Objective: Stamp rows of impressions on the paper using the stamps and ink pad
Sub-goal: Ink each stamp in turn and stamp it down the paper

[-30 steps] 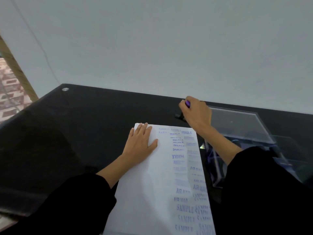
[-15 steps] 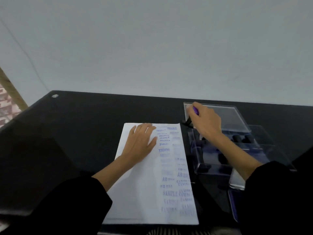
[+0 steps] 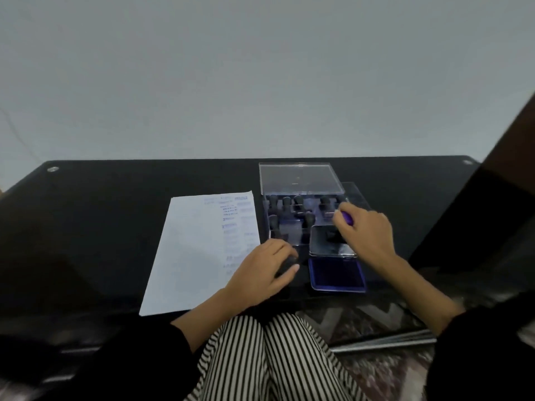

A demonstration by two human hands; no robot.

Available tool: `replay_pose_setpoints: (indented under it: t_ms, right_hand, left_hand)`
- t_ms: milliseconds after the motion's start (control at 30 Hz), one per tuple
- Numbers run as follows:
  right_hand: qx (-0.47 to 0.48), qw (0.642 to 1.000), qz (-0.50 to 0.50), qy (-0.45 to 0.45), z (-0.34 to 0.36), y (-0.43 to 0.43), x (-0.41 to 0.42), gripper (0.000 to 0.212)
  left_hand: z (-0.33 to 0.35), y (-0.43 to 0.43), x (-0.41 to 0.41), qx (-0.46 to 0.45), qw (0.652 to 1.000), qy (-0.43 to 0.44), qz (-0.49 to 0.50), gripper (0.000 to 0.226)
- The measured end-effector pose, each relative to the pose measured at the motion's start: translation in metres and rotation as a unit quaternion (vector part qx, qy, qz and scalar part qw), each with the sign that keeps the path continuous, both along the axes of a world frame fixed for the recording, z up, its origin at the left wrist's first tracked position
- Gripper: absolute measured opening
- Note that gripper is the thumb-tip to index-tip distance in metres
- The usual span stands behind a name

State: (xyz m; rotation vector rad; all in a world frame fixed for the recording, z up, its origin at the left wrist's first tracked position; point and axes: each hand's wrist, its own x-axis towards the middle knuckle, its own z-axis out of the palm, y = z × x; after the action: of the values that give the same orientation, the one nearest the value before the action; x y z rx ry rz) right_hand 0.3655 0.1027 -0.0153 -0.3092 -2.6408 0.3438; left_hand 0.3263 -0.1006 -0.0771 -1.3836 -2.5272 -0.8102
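Observation:
A white paper (image 3: pixel 199 256) with faint blue impressions down its right side lies on the black table (image 3: pixel 115 212). My left hand (image 3: pixel 265 270) sits at the paper's right edge, fingers and thumb curled round a dark rounded thing (image 3: pixel 286 263) that looks like a black stamp. My right hand (image 3: pixel 366 237) grips a purple-topped stamp (image 3: pixel 346 219); its black base hangs over the ink pad's raised lid (image 3: pixel 324 250). The purple ink pad (image 3: pixel 337 274) lies open just below that lid.
A clear plastic box (image 3: pixel 270 227) holding several black-handled stamps stands right of the paper, its lid (image 3: pixel 299 179) tilted up behind. Striped trousers and a patterned floor show below the table's near edge. A dark board leans in at the far right.
The view has tilted down. My left hand left the top of the paper and moved to its right edge. My right hand carried the purple-topped stamp from beside the paper's top to above the ink pad.

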Motion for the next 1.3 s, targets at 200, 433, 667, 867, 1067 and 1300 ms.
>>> replay_pose_setpoints:
  t_ms: [200, 433, 667, 867, 1067, 1300]
  right_hand:
    - [0.023, 0.999, -0.019, -0.029, -0.022, 0.019, 0.03, 0.021]
    - [0.029, 0.998, -0.028, -0.052, -0.041, 0.024, 0.038, 0.02]
    - [0.05, 0.998, -0.027, -0.033, -0.056, 0.025, 0.038, 0.022]
    - [0.05, 0.999, -0.014, 0.001, -0.062, 0.026, 0.036, 0.04]
    - [0.062, 0.997, -0.006, -0.046, -0.054, 0.031, 0.032, 0.027]
    - [0.079, 0.995, 0.017, -0.059, -0.054, 0.03, 0.025, 0.027]
  left_hand:
    - [-0.018, 0.023, 0.023, -0.047, 0.994, -0.077, 0.055, 0.06]
    - [-0.03, 0.027, 0.022, -0.132, 0.982, -0.107, 0.087, 0.075]
    - [-0.038, 0.038, 0.026, -0.162, 0.98, -0.081, 0.082, 0.076]
    - [-0.045, 0.044, 0.027, -0.16, 0.98, -0.069, 0.097, 0.077]
    - [-0.047, 0.044, 0.027, -0.159, 0.981, -0.061, 0.098, 0.075]
    - [-0.046, 0.042, 0.026, -0.145, 0.984, -0.059, 0.089, 0.072]
